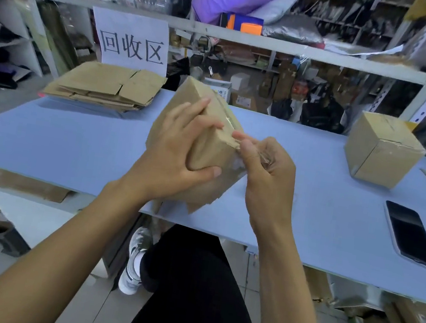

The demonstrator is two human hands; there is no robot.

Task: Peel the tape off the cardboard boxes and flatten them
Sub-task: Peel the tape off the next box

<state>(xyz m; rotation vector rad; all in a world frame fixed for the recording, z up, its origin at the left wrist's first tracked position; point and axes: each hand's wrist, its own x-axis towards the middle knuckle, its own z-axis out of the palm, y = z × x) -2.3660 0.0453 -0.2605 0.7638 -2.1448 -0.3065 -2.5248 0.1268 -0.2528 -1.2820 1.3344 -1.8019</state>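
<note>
Cardboard box (209,144) in my hands is the landmark for everything else: it sits tilted above the near edge of the blue table (71,140), one corner pointing up and away from me, its bottom flaps hanging loose toward my lap. My left hand (177,153) is clamped around the box's left face, fingers spread over the top, thumb pressed underneath. My right hand (266,166) is just right of the box, its thumb and forefinger pinched shut on a strip of clear tape (233,136) that runs along the top seam.

What the next pull turns on, as I judge it: the tape's long axis follows the seam, from the far upper corner down toward my right hand, so the lifted end lies on the right-hand side and the stuck length lies beyond it, up and to the left. Pulling back along that line, away from the left hand's brace, should strip it cleanly.

Left of the box and farther back lies a stack of flattened boxes (106,87); well to the right stands another sealed box (382,150), with a phone (411,235) nearer me.
</note>
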